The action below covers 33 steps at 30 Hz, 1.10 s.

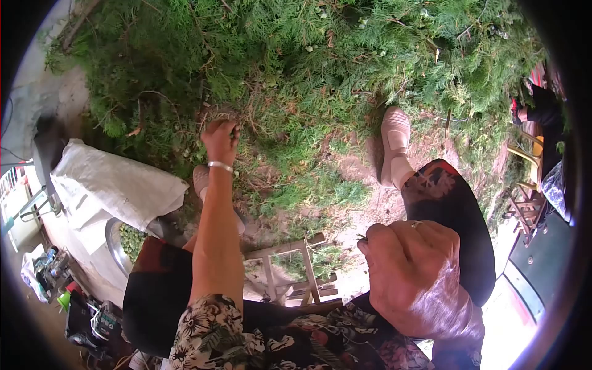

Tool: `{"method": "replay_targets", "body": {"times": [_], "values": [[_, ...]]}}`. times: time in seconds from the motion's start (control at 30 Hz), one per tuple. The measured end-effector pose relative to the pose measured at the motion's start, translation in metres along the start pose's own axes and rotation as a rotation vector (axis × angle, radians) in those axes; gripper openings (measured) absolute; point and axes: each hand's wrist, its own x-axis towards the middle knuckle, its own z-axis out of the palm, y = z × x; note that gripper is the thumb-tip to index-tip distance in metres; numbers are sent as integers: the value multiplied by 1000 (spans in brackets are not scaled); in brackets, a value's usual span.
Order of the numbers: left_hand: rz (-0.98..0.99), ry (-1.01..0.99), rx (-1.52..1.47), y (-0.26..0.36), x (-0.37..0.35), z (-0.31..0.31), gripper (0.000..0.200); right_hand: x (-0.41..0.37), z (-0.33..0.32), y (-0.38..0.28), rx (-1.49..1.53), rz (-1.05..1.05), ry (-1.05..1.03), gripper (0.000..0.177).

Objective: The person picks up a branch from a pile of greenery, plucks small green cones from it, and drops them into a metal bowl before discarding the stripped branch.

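Note:
My left hand (221, 140), with a pale bracelet at the wrist, reaches down to the cut evergreen branches (290, 74) on the ground. Its fingers are closed beside thin brown twigs, and a small dark thing shows at their edge; what they hold I cannot make out. Nearer to the camera, my right hand (416, 271) is closed above my right knee, a ring on one finger. A tiny greenish bit sticks out by its thumb, too small to name. At the left, a metal bowl (115, 248) holds small green cones (131, 239), partly hidden by my leg.
A white sack (117, 182) lies beside the bowl. Between my legs stands a wooden frame (305, 262). Tools and a green cup (64, 300) lie at the lower left. Another person's dark sleeve (546, 111) and wooden stools (527, 206) are at the right edge.

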Motion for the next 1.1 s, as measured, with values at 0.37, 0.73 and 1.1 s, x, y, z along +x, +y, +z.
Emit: {"method": "replay_targets", "body": {"times": [0.37, 0.73, 1.1], "values": [[9, -64, 174, -73, -62, -13, 8, -7, -3, -6, 9, 7, -9, 15], [507, 192, 1060, -87, -73, 22, 10, -3, 5, 7, -31, -183, 132, 21], [298, 355, 645, -109, -62, -63, 18, -1, 5, -7, 51, -23, 25, 17]]}}
